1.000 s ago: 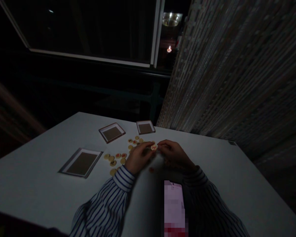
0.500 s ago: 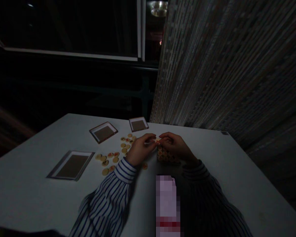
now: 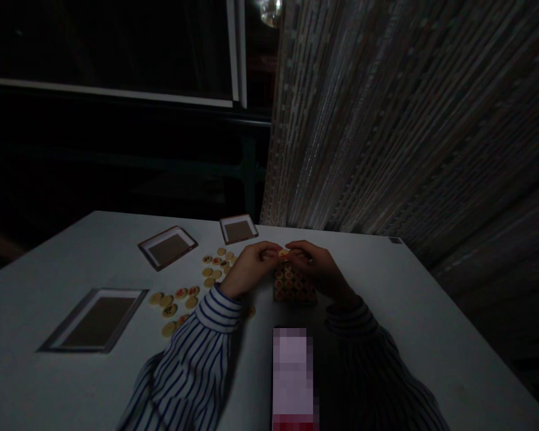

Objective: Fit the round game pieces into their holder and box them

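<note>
My left hand (image 3: 250, 269) and my right hand (image 3: 315, 266) meet over the white table (image 3: 422, 323), fingers pinched together on one small round yellow game piece (image 3: 282, 254) with a red mark. Just below the hands sits a small box (image 3: 294, 286) packed with similar pieces. More round pieces (image 3: 215, 267) lie loose on the table to the left of my left hand, and a further group (image 3: 175, 299) lies nearer the front left. Both sleeves are striped.
Three flat brown trays with pale rims lie on the table: one at front left (image 3: 94, 320), one further back (image 3: 167, 246), one small at the back (image 3: 238, 229). A phone (image 3: 291, 377) lies near the front edge. A beaded curtain (image 3: 386, 120) hangs at right.
The view has shifted, so everything sits further left. My hands came closer together over the box and both now pinch the piece that my left hand held up earlier.
</note>
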A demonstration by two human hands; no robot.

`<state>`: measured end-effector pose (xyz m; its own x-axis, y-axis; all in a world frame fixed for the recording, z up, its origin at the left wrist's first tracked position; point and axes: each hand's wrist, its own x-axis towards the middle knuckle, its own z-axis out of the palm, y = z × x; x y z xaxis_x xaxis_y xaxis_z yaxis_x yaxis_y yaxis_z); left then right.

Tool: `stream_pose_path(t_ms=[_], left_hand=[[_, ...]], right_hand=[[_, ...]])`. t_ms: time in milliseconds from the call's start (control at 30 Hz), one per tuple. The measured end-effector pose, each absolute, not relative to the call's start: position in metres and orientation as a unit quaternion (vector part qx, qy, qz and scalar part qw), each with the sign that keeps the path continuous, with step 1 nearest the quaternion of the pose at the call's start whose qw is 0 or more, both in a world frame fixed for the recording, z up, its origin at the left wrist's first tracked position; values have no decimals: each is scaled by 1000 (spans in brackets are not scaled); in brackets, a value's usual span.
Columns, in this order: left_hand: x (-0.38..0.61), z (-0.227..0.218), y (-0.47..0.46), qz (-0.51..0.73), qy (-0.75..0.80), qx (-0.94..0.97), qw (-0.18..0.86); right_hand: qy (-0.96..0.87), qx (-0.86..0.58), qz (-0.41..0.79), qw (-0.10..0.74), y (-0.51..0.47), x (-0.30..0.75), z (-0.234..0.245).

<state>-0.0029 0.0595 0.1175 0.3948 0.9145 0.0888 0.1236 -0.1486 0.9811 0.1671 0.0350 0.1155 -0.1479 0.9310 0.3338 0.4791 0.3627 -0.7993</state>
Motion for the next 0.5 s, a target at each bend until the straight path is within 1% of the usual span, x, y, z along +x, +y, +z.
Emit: stream_pose_path(t_ms=[100, 333, 500], left_hand=[[-3, 115, 61, 380, 390, 659, 520], [-7, 111, 65, 388, 394, 656, 514], [-6, 108, 67, 399, 405, 653, 501]], right_hand=[[-716, -501, 264, 408, 35, 168, 116], [-774, -483, 227, 340, 42, 172, 125], [-776, -489, 214, 337, 50, 173, 122]])
